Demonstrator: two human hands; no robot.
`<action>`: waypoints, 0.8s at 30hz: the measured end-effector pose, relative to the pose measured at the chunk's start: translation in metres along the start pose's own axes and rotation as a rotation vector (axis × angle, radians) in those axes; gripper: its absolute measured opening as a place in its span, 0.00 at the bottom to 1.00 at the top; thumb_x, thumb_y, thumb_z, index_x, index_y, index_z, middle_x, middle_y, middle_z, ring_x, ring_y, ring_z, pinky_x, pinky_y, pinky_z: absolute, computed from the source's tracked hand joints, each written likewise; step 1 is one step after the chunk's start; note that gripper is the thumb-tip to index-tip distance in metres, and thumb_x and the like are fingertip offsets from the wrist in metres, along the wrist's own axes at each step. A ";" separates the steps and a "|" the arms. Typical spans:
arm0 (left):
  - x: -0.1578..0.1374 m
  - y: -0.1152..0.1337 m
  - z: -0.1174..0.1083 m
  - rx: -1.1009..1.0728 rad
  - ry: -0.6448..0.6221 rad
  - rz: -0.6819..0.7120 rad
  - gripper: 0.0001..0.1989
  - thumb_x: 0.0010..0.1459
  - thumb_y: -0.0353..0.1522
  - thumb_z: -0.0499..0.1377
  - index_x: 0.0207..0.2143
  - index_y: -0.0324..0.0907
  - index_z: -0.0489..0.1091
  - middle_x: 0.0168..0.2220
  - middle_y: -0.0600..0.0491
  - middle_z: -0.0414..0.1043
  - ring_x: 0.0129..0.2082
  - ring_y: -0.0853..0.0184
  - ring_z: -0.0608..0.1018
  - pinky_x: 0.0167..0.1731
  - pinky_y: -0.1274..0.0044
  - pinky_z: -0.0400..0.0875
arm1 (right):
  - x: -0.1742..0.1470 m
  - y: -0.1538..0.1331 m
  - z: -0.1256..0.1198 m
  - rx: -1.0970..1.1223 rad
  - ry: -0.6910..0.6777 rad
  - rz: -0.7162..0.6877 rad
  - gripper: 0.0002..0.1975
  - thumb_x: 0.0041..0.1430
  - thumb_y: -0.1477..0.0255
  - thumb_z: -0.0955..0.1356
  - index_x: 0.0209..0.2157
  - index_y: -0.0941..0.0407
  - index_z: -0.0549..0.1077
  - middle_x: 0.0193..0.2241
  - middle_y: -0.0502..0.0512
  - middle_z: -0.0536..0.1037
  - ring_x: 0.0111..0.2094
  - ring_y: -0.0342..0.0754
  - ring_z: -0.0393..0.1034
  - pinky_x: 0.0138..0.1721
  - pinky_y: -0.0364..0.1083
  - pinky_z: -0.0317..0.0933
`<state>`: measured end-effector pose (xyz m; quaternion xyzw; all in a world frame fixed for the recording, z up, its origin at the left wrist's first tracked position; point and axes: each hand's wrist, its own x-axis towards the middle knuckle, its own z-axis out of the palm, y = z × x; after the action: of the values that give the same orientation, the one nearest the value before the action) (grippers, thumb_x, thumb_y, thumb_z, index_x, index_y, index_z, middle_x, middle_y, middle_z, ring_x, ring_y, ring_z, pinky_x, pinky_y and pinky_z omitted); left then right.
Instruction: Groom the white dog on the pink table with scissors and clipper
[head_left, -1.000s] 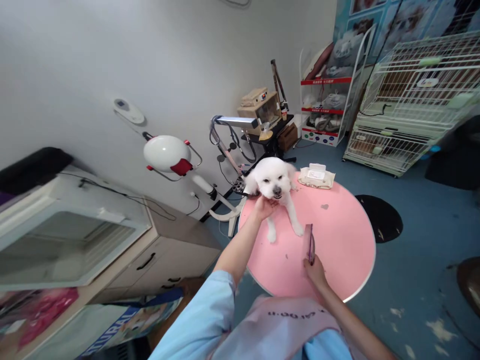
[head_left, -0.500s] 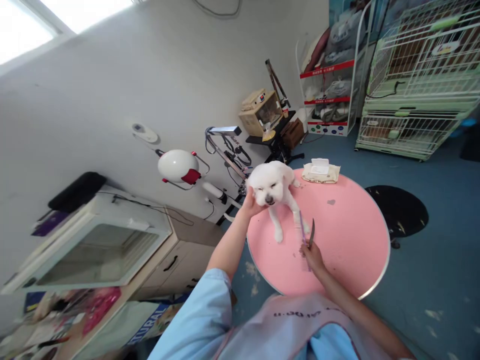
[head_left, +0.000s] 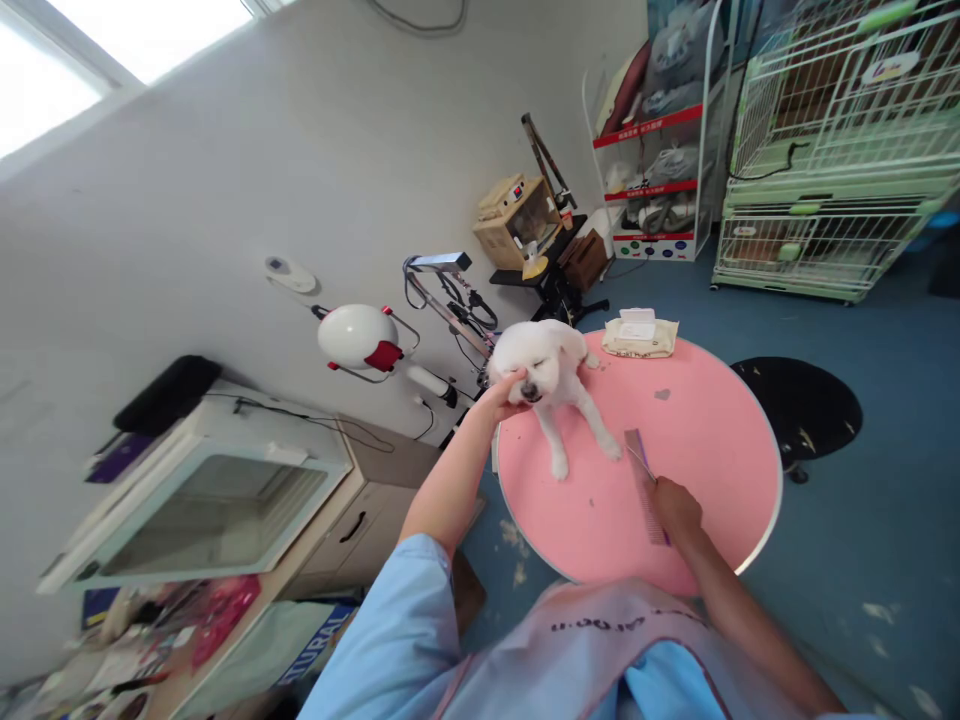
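Observation:
A white, fluffy dog (head_left: 559,350) sits at the left back of the round pink table (head_left: 697,420), facing me with its front legs stretched forward. My left hand (head_left: 510,393) holds the side of its face, thumb across the muzzle below the eye. Over the table to the right, my right hand (head_left: 679,510) is closed around a purple-spined comb (head_left: 656,520) and a pair of scissors (head_left: 640,460), whose thin blades point toward the dog. The handles are hidden by the fingers. Both tools are apart from the dog.
A pack of wipes (head_left: 640,335) lies at the table's back edge. Behind the dog stand a grooming arm (head_left: 442,262) and a white-and-red dryer (head_left: 358,335). A black round stool (head_left: 799,405) is at the right, wire cages (head_left: 825,240) farther back, a glass-fronted cabinet (head_left: 225,500) at left.
My right hand has moved right with the comb and scissors, away from the dog's front leg. My left thumb has come up over the muzzle, and the dog's head is turned slightly left.

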<state>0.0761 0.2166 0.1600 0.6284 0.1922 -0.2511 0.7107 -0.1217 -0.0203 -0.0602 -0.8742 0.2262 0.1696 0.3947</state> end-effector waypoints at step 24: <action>-0.009 0.017 0.001 0.101 -0.059 -0.069 0.16 0.59 0.38 0.58 0.43 0.35 0.69 0.28 0.45 0.76 0.27 0.59 0.79 0.29 0.68 0.75 | -0.087 -0.254 0.000 1.719 -0.604 -0.240 0.19 0.37 0.72 0.72 0.33 0.53 0.62 0.29 0.46 0.77 0.33 0.45 0.74 0.38 0.46 0.65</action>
<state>0.0787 0.2181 0.1789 0.6488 0.1798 -0.3034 0.6743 -0.0607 0.1515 0.1371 -0.2162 0.0695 0.1220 0.9662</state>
